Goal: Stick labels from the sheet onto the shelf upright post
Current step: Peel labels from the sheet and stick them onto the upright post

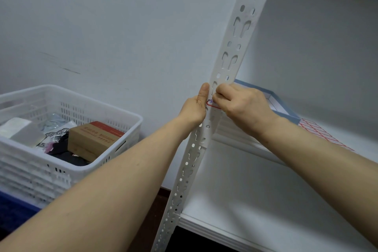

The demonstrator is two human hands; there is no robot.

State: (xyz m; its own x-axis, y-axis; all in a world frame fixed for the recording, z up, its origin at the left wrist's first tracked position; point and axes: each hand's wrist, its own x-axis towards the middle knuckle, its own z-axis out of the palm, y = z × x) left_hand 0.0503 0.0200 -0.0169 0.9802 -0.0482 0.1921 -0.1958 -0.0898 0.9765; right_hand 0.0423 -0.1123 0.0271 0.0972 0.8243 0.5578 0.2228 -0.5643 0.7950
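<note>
Right hand (243,106) pinches label (212,104) against post (239,37).

matt white metal post (235,51), perforated plastic basket (114,116), cardboard box (92,139)

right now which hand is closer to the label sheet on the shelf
Right. The right hand holds the label on the post's shelf side, the sheet lying just past its wrist. The left hand grips the post's other edge, farther from the sheet.
</note>
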